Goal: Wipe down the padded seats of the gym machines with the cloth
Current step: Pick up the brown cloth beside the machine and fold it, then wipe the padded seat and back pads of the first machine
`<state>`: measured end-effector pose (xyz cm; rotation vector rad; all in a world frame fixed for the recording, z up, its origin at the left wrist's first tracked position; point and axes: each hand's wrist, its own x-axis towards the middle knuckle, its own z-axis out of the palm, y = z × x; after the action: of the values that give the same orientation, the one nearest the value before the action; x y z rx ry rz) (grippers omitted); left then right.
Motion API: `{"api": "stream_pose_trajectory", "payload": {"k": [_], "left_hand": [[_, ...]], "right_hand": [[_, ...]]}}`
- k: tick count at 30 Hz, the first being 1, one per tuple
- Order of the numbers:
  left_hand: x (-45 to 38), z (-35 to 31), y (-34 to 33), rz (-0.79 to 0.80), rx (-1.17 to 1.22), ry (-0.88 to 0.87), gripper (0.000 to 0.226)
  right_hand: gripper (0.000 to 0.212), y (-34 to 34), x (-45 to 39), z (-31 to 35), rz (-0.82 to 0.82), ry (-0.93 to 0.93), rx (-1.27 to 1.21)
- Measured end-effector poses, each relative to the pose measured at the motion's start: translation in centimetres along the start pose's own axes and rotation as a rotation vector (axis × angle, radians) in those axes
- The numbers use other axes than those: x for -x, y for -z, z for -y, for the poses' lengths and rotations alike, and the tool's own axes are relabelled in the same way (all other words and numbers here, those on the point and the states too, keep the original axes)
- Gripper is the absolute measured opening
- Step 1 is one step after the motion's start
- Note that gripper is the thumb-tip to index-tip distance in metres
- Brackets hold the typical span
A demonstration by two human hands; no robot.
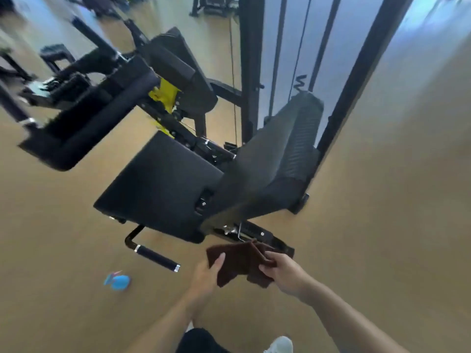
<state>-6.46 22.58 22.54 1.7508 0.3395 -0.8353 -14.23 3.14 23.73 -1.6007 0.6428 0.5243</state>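
A dark brown cloth (239,262) hangs folded between both my hands, just in front of a black gym machine. My left hand (207,275) grips its left edge with the thumb on top. My right hand (283,272) pinches its right side. The machine's black padded seat (160,187) lies flat just beyond the cloth, and its black backrest pad (277,151) slopes up to the right. Neither hand touches the seat. The picture is blurred by motion.
A black handle bar (155,257) sticks out under the seat. A blue object (118,282) lies on the wooden floor at the left. Black padded arms (84,128) and another pad (178,70) stand beyond. Upright frame posts (251,67) rise behind. My shoe (280,345) shows at the bottom.
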Motion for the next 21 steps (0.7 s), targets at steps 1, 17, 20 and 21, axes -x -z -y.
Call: {"api": "stream_pose_trajectory", "payload": {"k": [1, 17, 20, 21], "left_hand": [[-0.3, 0.1, 2.2, -0.037, 0.025, -0.011, 0.02], [-14.7, -7.5, 29.8, -0.121, -0.028, -0.179, 0.018], [-17.0, -10.8, 30.8, -0.057, -0.1, -0.286, 0.022], [-17.7, -11.4, 30.7, -0.048, -0.127, -0.312, 0.025]], "right_hand": [[0.023, -1.8, -0.9, 1.1, 0.032, -0.001, 0.03], [0.032, -25.3, -19.8, 15.7, -0.269, 0.093, -0.118], [0.033, -25.1, -20.9, 19.9, -0.406, 0.123, -0.109], [0.031, -25.0, -21.1, 21.0, -0.471, 0.127, -0.087]]}}
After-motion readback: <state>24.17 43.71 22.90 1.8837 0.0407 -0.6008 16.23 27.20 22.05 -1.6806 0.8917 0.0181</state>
